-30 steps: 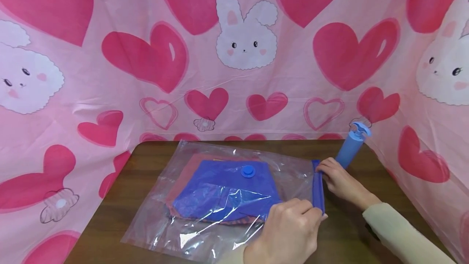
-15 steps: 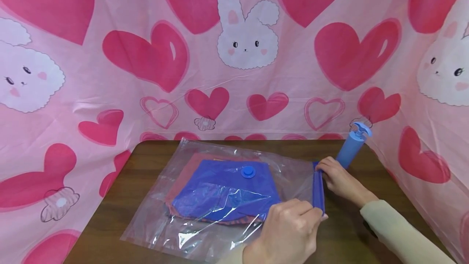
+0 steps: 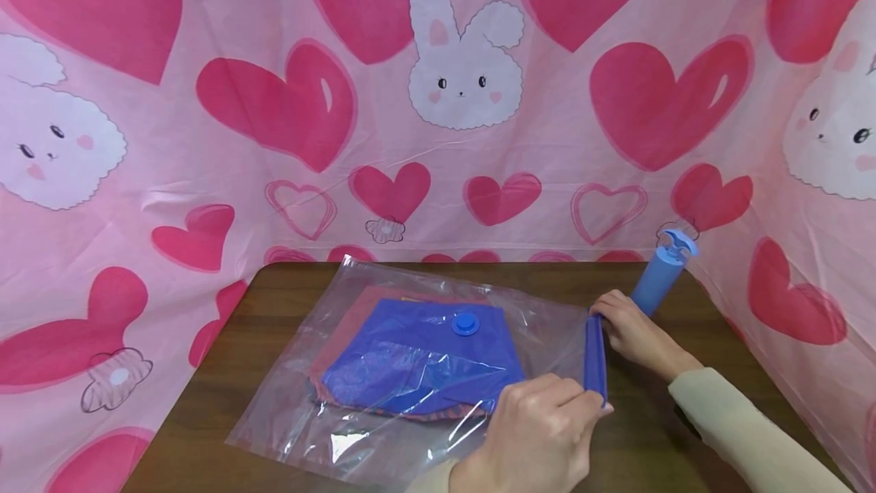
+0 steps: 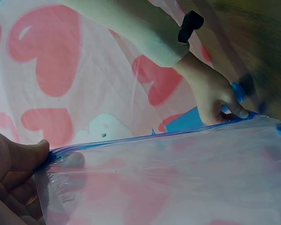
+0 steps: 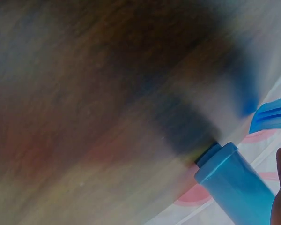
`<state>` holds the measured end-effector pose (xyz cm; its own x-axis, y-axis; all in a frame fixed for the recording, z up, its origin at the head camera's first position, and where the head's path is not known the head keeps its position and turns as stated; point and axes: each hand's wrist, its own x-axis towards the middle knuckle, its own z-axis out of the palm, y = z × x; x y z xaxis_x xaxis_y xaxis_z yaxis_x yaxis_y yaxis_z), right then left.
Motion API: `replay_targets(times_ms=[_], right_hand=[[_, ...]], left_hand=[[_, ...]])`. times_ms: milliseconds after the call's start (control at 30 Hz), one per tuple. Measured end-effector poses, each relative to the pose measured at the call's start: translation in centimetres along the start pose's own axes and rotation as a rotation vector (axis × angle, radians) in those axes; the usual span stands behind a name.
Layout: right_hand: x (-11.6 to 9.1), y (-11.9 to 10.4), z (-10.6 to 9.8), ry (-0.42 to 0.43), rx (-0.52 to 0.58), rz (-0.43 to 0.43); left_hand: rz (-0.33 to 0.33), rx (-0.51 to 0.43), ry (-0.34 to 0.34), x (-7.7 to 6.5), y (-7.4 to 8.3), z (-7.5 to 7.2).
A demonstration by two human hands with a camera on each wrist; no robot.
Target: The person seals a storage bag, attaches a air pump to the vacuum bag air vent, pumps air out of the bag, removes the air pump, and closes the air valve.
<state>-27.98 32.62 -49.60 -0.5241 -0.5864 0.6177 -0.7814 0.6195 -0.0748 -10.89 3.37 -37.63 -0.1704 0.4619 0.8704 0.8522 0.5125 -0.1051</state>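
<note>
A clear plastic vacuum storage bag [image 3: 547,326] lies on the table with folded blue and red cloth [image 3: 417,360] inside. A round blue valve [image 3: 465,323] sits on its upper face. The blue seal strip [image 3: 595,360] runs along the bag's right end, raised toward the hands. My left hand [image 3: 537,428] pinches the near end of this strip; the left wrist view shows the thumb on top of it. At the far end, my right hand [image 3: 630,329] pinches the strip between thumb and fingers. In the left wrist view the strip [image 4: 154,136] stretches taut between both hands.
A blue hand pump [image 3: 660,276] with a T-shaped handle stands at the table's back right, just behind my right hand. The dark wooden table [image 3: 205,417] is bordered by a pink curtain [image 3: 438,151] with hearts and rabbits at the back and sides.
My right hand has shifted slightly along the strip, covering more of its far end. My left hand keeps its pinch nearly in place. The head view has drifted a little.
</note>
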Motion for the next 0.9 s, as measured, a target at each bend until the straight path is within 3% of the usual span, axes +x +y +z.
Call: replay_targets(times_ms=[500, 900], right_hand=[[-0.5, 0.7, 0.3, -0.008, -0.007, -0.005], [-0.8, 0.7, 0.5, -0.031, -0.009, 0.013]], left_hand=[[0.046, -0.008, 0.073, 0.3, -0.3, -0.4], [0.06, -0.01, 0.079, 0.8, -0.3, -1.3]])
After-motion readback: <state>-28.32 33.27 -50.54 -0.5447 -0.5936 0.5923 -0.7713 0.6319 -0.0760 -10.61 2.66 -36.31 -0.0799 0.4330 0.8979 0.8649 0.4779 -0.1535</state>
